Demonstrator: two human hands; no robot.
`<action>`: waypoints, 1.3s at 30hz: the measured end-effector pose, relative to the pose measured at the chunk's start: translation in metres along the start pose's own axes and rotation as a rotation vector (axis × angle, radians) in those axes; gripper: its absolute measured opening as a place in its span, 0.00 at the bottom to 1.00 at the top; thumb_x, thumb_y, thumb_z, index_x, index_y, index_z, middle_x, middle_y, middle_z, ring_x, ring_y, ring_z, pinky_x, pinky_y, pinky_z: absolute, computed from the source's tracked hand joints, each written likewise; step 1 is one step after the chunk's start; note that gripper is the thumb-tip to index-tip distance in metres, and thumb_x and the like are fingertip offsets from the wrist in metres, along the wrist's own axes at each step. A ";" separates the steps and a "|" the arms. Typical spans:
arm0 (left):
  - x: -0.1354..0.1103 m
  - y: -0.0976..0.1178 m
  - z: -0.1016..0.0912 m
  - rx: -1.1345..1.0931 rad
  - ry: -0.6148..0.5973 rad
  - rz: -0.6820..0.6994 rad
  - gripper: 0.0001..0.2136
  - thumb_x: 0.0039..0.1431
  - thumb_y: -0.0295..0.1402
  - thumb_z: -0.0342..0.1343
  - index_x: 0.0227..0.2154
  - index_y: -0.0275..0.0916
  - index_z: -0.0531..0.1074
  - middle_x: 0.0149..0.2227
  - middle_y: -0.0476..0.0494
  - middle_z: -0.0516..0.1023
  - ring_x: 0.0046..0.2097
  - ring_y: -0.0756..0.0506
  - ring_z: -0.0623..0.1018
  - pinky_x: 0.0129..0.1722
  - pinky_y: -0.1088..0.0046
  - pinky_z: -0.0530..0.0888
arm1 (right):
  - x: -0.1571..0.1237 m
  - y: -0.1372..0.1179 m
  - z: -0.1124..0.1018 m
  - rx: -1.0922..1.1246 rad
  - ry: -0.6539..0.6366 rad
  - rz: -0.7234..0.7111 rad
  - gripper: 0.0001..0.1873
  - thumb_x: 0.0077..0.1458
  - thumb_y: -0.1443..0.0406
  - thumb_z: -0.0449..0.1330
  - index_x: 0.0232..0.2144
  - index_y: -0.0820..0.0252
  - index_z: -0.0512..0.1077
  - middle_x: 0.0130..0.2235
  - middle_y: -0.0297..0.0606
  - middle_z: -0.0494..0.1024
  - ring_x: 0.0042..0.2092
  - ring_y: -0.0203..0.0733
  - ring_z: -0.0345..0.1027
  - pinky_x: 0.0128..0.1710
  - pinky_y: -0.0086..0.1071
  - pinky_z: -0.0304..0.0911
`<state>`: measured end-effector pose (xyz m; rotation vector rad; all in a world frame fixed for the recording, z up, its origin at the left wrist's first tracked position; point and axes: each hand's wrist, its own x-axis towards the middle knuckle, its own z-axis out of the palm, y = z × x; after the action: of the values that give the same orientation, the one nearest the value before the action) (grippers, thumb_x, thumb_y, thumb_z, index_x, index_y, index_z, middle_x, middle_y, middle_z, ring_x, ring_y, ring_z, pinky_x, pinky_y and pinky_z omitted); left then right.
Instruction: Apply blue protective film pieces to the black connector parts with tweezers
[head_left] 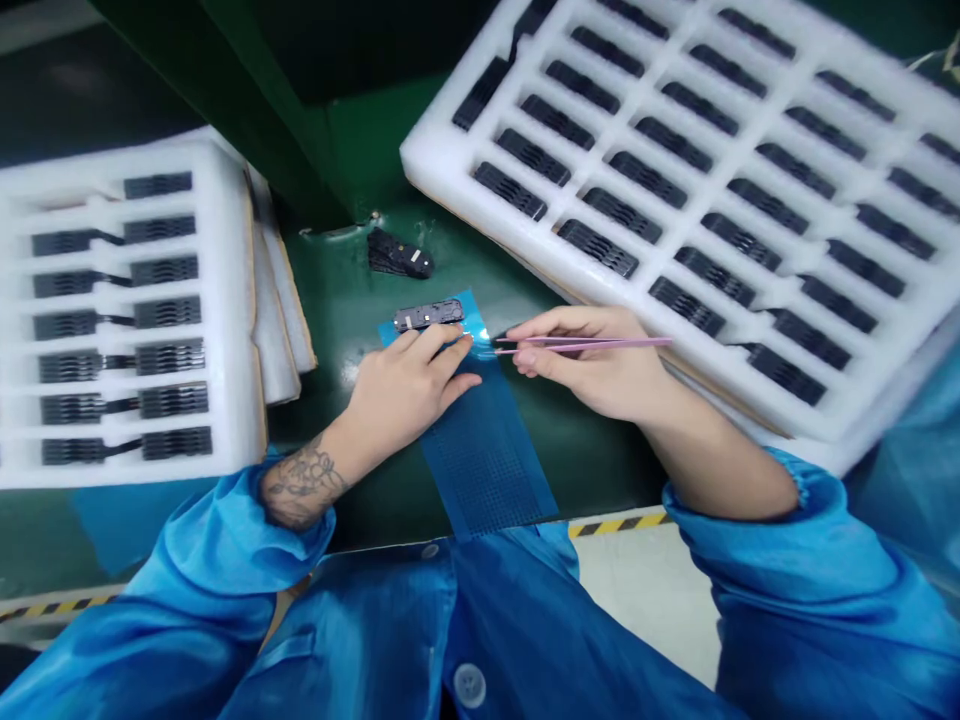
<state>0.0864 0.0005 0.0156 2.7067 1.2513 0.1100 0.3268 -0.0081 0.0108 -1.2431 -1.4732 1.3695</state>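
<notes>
My right hand [592,355] grips a pair of pink tweezers [630,342], their tips pointing left at the end of a blue sheet [480,460] with a fine grid of dots. My left hand [405,385] rests on the sheet's far end, fingers stretched out and thumb apart, pressing near the tweezer tips. Just beyond those fingers lies a long dark electronic part [427,315] with small metal spots. Whether the left fingertips touch this part, or what tiny piece is at the tweezer tips, I cannot make out.
A small pile of black parts [400,254] sits farther back on the green table [352,300]. White foam trays with black pieces in slots stand left [232,300] and right [525,235]. A dark green post [277,130] rises behind.
</notes>
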 end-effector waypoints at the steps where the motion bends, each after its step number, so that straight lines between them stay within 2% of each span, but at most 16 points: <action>1: 0.000 -0.001 0.000 -0.017 0.002 -0.002 0.19 0.67 0.45 0.56 0.55 0.41 0.74 0.55 0.41 0.77 0.51 0.40 0.80 0.41 0.65 0.78 | 0.000 0.000 -0.001 -0.046 0.000 -0.021 0.11 0.53 0.59 0.72 0.40 0.53 0.82 0.35 0.35 0.83 0.34 0.41 0.78 0.35 0.36 0.76; 6: 0.003 -0.003 0.001 -0.049 0.017 -0.012 0.14 0.69 0.41 0.55 0.51 0.42 0.77 0.51 0.45 0.80 0.45 0.42 0.82 0.33 0.66 0.76 | 0.001 0.000 0.000 -0.082 0.045 -0.143 0.10 0.53 0.61 0.72 0.40 0.51 0.83 0.40 0.36 0.84 0.39 0.44 0.79 0.41 0.39 0.77; 11: 0.003 -0.004 0.003 -0.073 0.030 -0.010 0.13 0.70 0.41 0.54 0.49 0.45 0.78 0.49 0.46 0.81 0.44 0.43 0.83 0.32 0.67 0.74 | 0.000 0.004 0.007 -0.128 0.118 -0.062 0.09 0.50 0.60 0.74 0.35 0.54 0.83 0.35 0.35 0.85 0.34 0.43 0.80 0.36 0.36 0.79; 14: 0.002 -0.005 0.005 -0.068 0.057 0.009 0.13 0.71 0.42 0.52 0.49 0.45 0.78 0.48 0.46 0.81 0.44 0.43 0.82 0.33 0.68 0.73 | 0.000 0.004 0.009 -0.141 0.121 -0.076 0.08 0.50 0.61 0.73 0.33 0.54 0.83 0.34 0.36 0.85 0.34 0.43 0.80 0.35 0.35 0.78; 20: 0.000 -0.007 0.010 0.053 0.178 0.105 0.12 0.72 0.40 0.51 0.47 0.43 0.78 0.45 0.48 0.82 0.40 0.46 0.82 0.30 0.68 0.72 | -0.001 0.005 0.007 -0.147 0.094 -0.090 0.07 0.51 0.61 0.73 0.33 0.56 0.83 0.34 0.37 0.85 0.34 0.43 0.80 0.35 0.34 0.78; 26: 0.000 -0.009 0.014 0.089 0.330 0.169 0.09 0.69 0.38 0.56 0.44 0.41 0.78 0.41 0.51 0.82 0.36 0.49 0.81 0.27 0.69 0.71 | -0.001 0.004 0.007 -0.159 0.082 -0.072 0.06 0.51 0.62 0.73 0.33 0.56 0.83 0.35 0.37 0.86 0.36 0.43 0.81 0.37 0.33 0.78; 39: 0.001 -0.008 0.012 0.101 0.341 0.184 0.08 0.68 0.37 0.58 0.43 0.40 0.78 0.41 0.51 0.82 0.35 0.49 0.81 0.26 0.69 0.70 | 0.000 0.003 0.008 -0.145 0.072 -0.105 0.05 0.52 0.63 0.72 0.33 0.55 0.84 0.35 0.37 0.86 0.36 0.43 0.81 0.38 0.34 0.77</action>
<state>0.0828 0.0050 0.0022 2.9775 1.1054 0.5671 0.3196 -0.0104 0.0063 -1.2722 -1.5866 1.1554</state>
